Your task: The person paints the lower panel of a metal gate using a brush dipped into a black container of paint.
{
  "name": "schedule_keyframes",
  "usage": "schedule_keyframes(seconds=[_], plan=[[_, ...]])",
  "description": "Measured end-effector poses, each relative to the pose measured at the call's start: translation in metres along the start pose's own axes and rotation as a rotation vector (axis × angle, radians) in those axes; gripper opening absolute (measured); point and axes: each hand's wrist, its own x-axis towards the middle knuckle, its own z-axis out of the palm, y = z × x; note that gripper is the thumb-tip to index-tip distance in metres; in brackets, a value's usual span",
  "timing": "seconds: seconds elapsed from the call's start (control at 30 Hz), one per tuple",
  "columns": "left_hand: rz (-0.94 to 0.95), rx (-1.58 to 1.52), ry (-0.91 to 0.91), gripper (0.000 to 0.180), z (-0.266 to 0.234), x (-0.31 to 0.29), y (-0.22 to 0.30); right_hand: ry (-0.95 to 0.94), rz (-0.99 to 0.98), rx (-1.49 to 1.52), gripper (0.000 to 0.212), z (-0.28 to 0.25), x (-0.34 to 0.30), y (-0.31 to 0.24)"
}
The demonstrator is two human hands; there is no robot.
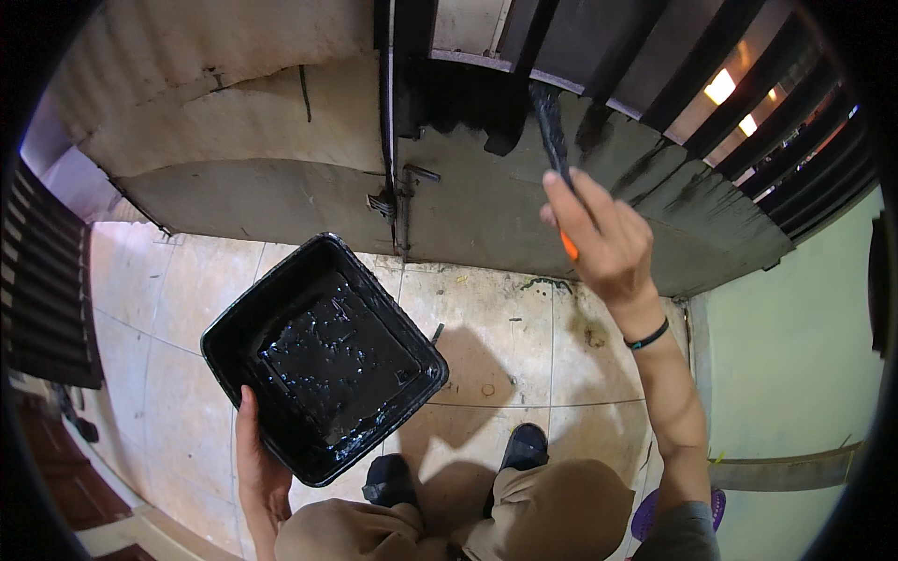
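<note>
My left hand [261,475] grips the near left corner of a square black tray [213,348], thumb over its rim. Glossy black paint [337,360] coats the tray's floor and walls. Raised ahead, my right hand [603,234] is closed around a paintbrush [552,126] whose orange handle end shows below the fingers. The brush's bristles, black with paint, meet the upper part of a grey metal gate panel [468,201], just under its bars. A wet black patch [458,98] covers the panel's top left, and dark drips run down to the right of the brush.
Black slanted bars [697,70] rise above the panel. A latch bolt [407,206] sits at the seam with the beige left gate leaf [253,122]. Paint spots mark the tiled floor [486,365]. A pale green wall [795,346] stands at right, with a purple thing [718,510] near my right elbow.
</note>
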Motion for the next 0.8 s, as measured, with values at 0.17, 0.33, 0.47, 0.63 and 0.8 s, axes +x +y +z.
schedule_keyframes(seconds=[0.17, 0.33, 0.47, 0.63, 0.8], plan=[[0.002, -0.011, 0.044, 0.073, 0.0, 0.0, -0.002, -0.193, -0.051, -0.003, 0.038, 0.007, -0.017, -0.011], [-0.009, -0.031, -0.012, 0.072, -0.003, 0.002, -0.002, -0.04, 0.168, 0.403, 0.033, -0.008, -0.001, -0.012], [-0.004, -0.016, 0.012, 0.072, 0.0, 0.001, -0.001, 0.054, 0.262, 0.396, 0.032, -0.01, 0.029, 0.015], [0.004, -0.026, -0.011, 0.072, 0.003, -0.001, 0.002, 0.145, 0.127, 0.244, 0.032, -0.015, 0.034, 0.017], [0.007, -0.04, 0.008, 0.072, 0.002, 0.0, 0.002, -0.131, 0.025, 0.253, 0.041, -0.004, 0.001, -0.006]])
